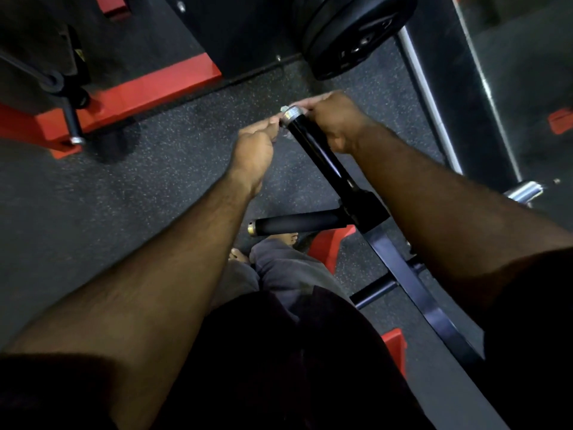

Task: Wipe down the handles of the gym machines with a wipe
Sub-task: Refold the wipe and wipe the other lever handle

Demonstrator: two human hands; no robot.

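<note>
Handles: two black grips on one black steel machine arm [412, 293], seen from above over speckled rubber flooring [155, 187]. Upper handle [313, 150] runs diagonally up-left and ends in a silver cap; side handle [297, 224] juts left, brass-tipped, untouched. Black weight plates [353, 35] sit at top. Right hand [335, 122] curls over the upper handle near its cap. Left hand [254, 147] is closed, fingertips at the cap, pinching a small pale wipe [283, 109], mostly hidden.
</note>
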